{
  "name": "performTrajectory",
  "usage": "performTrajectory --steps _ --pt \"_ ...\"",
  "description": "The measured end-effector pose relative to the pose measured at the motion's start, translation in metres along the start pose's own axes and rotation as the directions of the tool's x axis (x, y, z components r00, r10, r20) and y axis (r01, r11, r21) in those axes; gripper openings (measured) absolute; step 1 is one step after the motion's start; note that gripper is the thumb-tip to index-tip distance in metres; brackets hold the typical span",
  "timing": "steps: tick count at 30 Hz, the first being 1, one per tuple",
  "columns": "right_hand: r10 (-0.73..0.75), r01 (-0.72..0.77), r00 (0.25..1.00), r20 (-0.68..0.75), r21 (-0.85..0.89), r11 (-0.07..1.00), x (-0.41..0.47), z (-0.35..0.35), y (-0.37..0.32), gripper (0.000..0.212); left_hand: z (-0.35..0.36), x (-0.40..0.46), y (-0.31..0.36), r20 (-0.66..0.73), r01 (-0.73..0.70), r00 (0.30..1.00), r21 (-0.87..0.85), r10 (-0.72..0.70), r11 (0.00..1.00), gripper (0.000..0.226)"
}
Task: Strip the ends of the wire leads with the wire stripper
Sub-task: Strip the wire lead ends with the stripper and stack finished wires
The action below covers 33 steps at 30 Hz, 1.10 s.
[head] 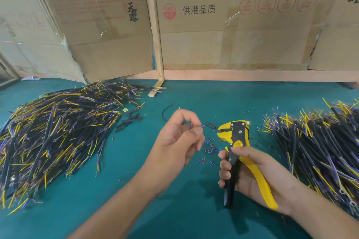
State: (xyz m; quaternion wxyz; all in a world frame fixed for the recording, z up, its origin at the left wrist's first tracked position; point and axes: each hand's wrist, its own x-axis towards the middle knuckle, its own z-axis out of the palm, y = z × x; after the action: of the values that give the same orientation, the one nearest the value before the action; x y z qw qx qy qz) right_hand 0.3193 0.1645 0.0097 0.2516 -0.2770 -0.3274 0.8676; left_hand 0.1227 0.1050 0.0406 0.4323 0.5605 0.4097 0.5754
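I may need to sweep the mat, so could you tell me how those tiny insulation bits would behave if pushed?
The bits look like tiny, light tubes, so they would probably roll and scatter. The green mat looks smooth, so they would likely slide easily, though some may be too small to gather.

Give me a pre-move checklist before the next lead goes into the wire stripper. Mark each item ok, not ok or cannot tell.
1. Wire stripper gripped by the right hand round both handles: ok.
2. Stripper head open to take a wire: cannot tell, though the yellow tips look slightly parted.
3. Lead pinched in the left hand: ok, a thin lead shows between the fingers.
4. Lead end lined up with the stripper head: not ok, it sits to the left, apart from it.
5. Lead end already stripped: cannot tell, too small.
6. More leads within reach: ok, right pile, left pile.
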Motion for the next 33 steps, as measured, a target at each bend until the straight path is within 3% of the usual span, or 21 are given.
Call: performTrajectory --steps 3,5,10,13,18,20,25,30,33 --pt "-0.004 0.004 1.0 0.013 -0.008 1.0 0.002 -0.003 0.001 0.023 -0.001 0.003 -0.008 -0.021 0.049 0.998 -0.106 -0.051 0.993 0.032" --pt "-0.002 0.002 1.0 0.028 -0.009 1.0 0.004 -0.006 0.002 0.029 -0.002 0.004 -0.013 -0.029 0.086 0.996 -0.064 -0.088 0.994 0.042" --pt "0.015 -0.014 0.999 0.045 -0.019 1.0 0.015 -0.018 0.006 0.042 -0.001 0.005 -0.019 -0.036 0.127 0.992 0.108 -0.124 0.986 0.028" --pt "0.02 -0.018 0.997 0.071 -0.017 1.0 0.02 -0.024 0.008 0.038 0.001 0.003 -0.018 -0.013 0.123 0.992 0.191 -0.123 0.974 0.026" --pt "0.02 -0.017 0.995 0.102 -0.028 0.999 0.014 -0.022 0.006 0.04 0.004 0.002 -0.022 -0.026 0.287 0.957 0.206 -0.288 0.936 0.019" --pt "0.02 -0.014 0.99 0.137 -0.045 0.999 0.005 -0.019 0.003 0.038 0.004 0.001 -0.019 0.013 0.243 0.967 0.24 -0.253 0.94 0.026" --pt "-0.029 0.045 0.987 0.16 -0.099 0.994 -0.01 -0.007 -0.006 0.028 -0.005 0.001 -0.011 0.151 -0.024 0.987 0.473 -0.055 0.881 0.037" --pt "-0.014 0.033 0.987 0.157 -0.115 0.993 -0.016 0.0 -0.008 0.023 -0.003 0.001 -0.009 0.13 -0.002 0.989 0.462 -0.066 0.887 0.047" --pt "0.003 0.028 0.983 0.185 -0.168 0.985 -0.017 -0.001 -0.007 0.02 -0.001 0.002 -0.007 0.125 0.063 0.985 0.392 -0.12 0.918 0.069"
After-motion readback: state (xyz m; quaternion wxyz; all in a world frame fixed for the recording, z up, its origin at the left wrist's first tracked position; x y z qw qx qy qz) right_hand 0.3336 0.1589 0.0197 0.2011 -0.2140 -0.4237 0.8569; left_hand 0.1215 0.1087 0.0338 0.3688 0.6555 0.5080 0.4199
